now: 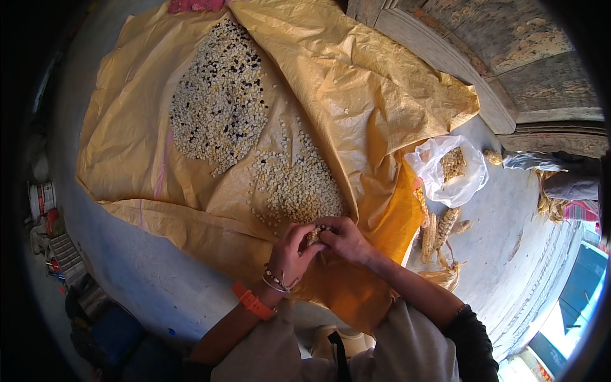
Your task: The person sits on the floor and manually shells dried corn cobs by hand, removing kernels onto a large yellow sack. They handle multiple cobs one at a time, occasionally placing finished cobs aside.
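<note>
An ear of maize (313, 236) sits between my two hands, low over the near edge of a yellow woven plastic sheet (138, 95). My left hand (290, 255) wraps around the ear, with bracelets and an orange band on that wrist. From the other side my right hand (346, 241) grips it, thumb pressed against the kernels. The fingers hide much of the ear. Just beyond the hands, a pile of loose pale kernels (305, 181) spreads over the sheet. A larger heap of white kernels mixed with dark ones (219, 100) lies farther off to the left.
To the right stands an open clear plastic bag (472, 176) with light brown contents. Several maize ears (429, 236) and dry husks (444, 277) lie below it on the concrete floor (506, 215). A wooden door frame (444, 62) borders the upper right. An egg tray (67, 258) is at far left.
</note>
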{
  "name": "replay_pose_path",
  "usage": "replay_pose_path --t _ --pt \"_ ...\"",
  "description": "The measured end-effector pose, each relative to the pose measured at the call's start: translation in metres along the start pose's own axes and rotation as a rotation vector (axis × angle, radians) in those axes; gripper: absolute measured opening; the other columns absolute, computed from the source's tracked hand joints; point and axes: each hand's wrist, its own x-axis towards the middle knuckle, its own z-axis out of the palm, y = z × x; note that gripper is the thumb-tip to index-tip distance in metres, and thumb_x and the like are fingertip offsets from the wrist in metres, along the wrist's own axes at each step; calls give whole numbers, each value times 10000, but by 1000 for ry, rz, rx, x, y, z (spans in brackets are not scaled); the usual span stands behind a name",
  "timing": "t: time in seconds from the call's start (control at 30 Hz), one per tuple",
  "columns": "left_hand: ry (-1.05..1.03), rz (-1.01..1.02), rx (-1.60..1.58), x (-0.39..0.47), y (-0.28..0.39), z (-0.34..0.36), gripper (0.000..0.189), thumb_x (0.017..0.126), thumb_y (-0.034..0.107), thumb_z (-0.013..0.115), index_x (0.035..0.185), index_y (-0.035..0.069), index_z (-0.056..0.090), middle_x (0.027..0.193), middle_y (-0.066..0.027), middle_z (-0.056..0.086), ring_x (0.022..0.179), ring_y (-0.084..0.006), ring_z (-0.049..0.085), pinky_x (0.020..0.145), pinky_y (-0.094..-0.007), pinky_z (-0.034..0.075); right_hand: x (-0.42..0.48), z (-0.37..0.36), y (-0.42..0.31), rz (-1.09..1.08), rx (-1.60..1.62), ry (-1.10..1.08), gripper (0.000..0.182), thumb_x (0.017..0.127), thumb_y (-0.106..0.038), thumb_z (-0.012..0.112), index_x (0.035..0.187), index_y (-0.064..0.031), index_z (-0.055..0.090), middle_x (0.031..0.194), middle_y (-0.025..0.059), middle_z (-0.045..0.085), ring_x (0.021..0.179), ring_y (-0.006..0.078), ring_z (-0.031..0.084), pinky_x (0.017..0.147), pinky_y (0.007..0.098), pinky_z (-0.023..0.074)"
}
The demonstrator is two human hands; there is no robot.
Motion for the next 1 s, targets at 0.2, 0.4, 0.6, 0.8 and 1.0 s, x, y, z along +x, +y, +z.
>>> replay_pose_path --t 0.2,0.4,0.6,0.8,1.0 --pt "49 73 12 3 1 -1 381 686 1 714 1034 22 560 930 -88 550 734 -183 572 629 -273 502 -3 -4 -14 122 169 4 335 824 -111 473 1099 59 563 788 69 611 674 120 568 628 245 472" --pt "30 113 34 4 2 -2 361 686 -23 701 1016 24 560 934 -88 546 755 -188 570 627 -276 492 -1 -3 -8 138 238 16 275 854 -141 465 1016 26 613 784 55 614 694 107 570 623 242 475" --pt "23 106 39 3 4 -2 355 691 -22 698 1015 27 560 931 -91 542 758 -187 572 626 -272 490 0 -1 0 111 241 26 259 850 -111 466 1014 19 619 767 45 613 679 101 569 618 239 476" --pt "67 124 16 5 6 -3 360 697 -29 690 1028 31 562 946 -88 552 767 -180 583 635 -270 494 0 -2 0 131 272 35 280 840 -86 475 1055 53 590 809 83 628 709 129 593 675 254 491" --pt "85 25 -94 3 0 -4 337 727 -54 652 1040 24 554 1026 -82 526 876 -163 587 697 -258 509 1 -3 -1 167 410 44 296 869 -136 462 1064 49 586 846 89 619 746 140 592 707 265 485"
